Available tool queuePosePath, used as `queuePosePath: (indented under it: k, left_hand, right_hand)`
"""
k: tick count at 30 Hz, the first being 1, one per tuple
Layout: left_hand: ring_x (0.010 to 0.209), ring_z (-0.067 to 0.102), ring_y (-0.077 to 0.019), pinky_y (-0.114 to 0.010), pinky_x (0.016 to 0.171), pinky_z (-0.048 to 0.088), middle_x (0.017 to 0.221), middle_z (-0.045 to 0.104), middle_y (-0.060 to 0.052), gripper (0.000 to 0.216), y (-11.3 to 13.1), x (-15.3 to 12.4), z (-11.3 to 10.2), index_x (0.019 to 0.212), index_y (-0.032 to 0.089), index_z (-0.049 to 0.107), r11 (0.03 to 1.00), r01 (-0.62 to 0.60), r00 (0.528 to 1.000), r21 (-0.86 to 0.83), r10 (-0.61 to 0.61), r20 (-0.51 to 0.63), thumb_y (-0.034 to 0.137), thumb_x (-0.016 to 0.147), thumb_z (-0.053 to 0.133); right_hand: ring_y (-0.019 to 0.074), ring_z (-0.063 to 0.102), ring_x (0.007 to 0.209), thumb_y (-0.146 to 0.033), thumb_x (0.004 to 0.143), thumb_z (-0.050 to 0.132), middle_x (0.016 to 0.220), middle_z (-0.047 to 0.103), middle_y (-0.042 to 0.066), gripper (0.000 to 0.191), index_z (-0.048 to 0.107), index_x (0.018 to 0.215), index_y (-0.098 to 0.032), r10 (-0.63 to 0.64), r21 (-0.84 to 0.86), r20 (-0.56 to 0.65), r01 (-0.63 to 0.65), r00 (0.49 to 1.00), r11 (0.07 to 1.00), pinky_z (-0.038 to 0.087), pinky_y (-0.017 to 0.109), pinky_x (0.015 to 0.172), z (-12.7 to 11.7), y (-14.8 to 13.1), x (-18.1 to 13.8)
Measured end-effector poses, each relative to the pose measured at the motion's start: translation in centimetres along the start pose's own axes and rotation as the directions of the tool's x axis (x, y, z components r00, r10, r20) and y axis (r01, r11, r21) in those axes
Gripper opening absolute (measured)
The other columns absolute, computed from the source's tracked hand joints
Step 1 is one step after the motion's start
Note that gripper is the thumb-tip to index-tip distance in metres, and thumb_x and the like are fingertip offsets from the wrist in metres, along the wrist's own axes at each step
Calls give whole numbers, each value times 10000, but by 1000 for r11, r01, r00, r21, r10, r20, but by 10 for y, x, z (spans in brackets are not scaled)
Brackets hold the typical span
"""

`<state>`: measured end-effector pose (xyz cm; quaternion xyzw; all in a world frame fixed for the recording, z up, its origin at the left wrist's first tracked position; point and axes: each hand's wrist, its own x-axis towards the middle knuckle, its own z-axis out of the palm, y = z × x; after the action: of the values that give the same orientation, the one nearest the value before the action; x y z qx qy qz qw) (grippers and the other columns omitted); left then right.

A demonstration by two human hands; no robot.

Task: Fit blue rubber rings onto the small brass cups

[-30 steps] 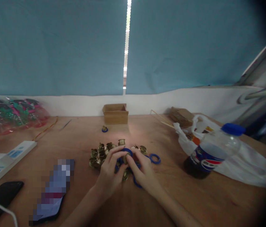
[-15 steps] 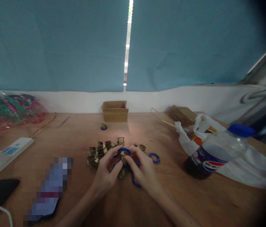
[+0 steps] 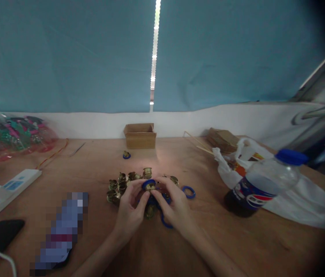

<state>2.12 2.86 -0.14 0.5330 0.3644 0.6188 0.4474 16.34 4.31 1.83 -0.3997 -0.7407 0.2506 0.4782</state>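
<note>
Two hands, left (image 3: 129,211) and right (image 3: 178,207), pinching one blue-rimmed brassy piece (image 3: 150,186); brassy cluster (image 3: 122,186) beside left; open bench (image 3: 220,231) between right and bottle (image 3: 259,192).

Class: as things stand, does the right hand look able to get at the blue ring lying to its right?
Probably yes: nothing seems to stand between the right hand and that blue ring, though the hand is busy holding a blue-rimmed brass-coloured fitting with the left hand.
</note>
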Motion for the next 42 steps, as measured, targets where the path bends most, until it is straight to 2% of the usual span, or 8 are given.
queuePosePath:
  k: [10,18,26,32,42]
  left_hand:
    - [1061,614,-171,-313,965,472,1107,625,-48,248,-1,-1,-3,1113,222,512,997,-24,999,79,21,32,179,876,575]
    - [1090,602,-176,-308,969,478,1113,631,-39,322,0,0,-4,1102,226,527,1000,18,999,23,-19,42,135,813,634]
    - [1043,631,-201,-331,944,493,1065,663,-53,319,2,2,-5,1052,199,576,998,51,998,22,-52,28,151,757,689]
    - [1040,638,-208,-342,948,495,1063,678,-56,320,4,2,-6,1049,194,602,997,66,997,39,-68,36,124,749,687]
    - [1079,620,-228,-361,973,469,1112,667,-88,318,7,2,-7,1080,185,599,998,52,992,25,-55,113,137,775,673]
  right_hand:
    - [199,595,958,-180,895,548,1053,595,60,189,549,1076,-235,18,49,-42,-16,999,999,525,344,826,4,3,-2]
    - [194,592,912,-163,864,576,995,608,45,166,567,1013,-235,8,26,-122,-5,993,1000,519,315,766,8,5,-4]
    - [210,577,957,-135,848,586,1009,605,53,187,585,1005,-237,-18,-10,-148,16,989,1000,512,326,769,11,3,-6]
    - [206,564,915,-86,817,584,984,578,53,214,557,969,-235,20,22,-128,-18,992,1000,507,298,689,11,5,-5]
    - [188,531,865,-76,823,543,924,522,35,169,483,888,-220,56,59,-26,-54,998,997,475,304,724,6,4,-2]
